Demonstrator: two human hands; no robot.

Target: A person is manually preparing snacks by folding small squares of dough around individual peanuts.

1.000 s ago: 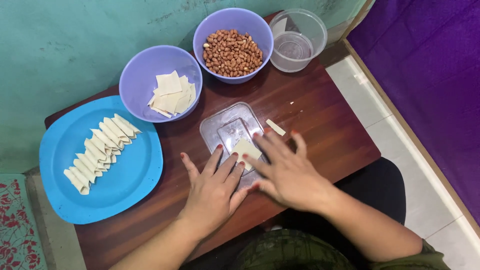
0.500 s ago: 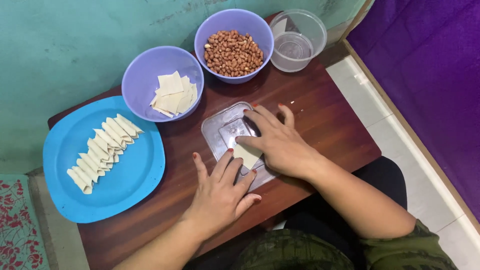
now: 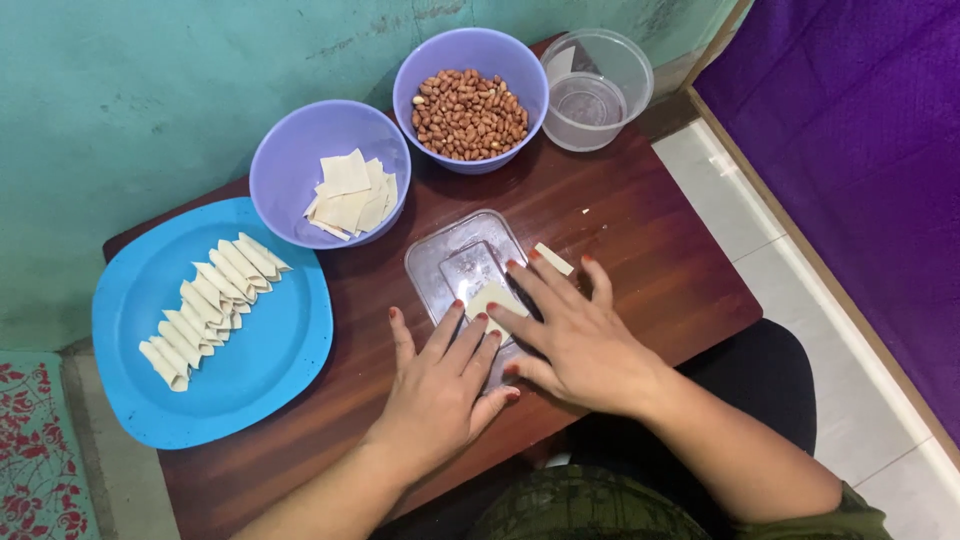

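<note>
Taking the clear plastic lid [image 3: 462, 262] in the middle of the wooden table [image 3: 640, 250] as my landmark and going left to right; well to the left of the lid lies the blue plate [image 3: 270, 370] with its row of rolled wrappers [image 3: 205, 305]; up and to the left of the lid stands the purple bowl of flat wrappers [image 3: 345, 190]; straight beyond the lid stands the purple bowl of peanuts [image 3: 470, 112], and beyond and to the right of that the empty clear tub [image 3: 598, 95]; my left hand [image 3: 440, 390] lies flat at the near left corner of the lid, fingers spread and straight, gripping nothing, the middle fingertips touching the near edge of the pale wrapper piece [image 3: 497, 300]; that wrapper piece rests on the near half of the lid, its long axis running from near left to far right; my right hand [image 3: 575, 335] comes in from the lid's right side, fingers splayed and flat, two of them laid across the piece so they press it rather than pinch it; I judge both hands equally close, both touching, the piece lying just ahead of my left fingertips and under my right ones; a small pale strip [image 3: 553, 259] lies on the bare table just right of the lid, near my right fingertips but apart from them.
</note>
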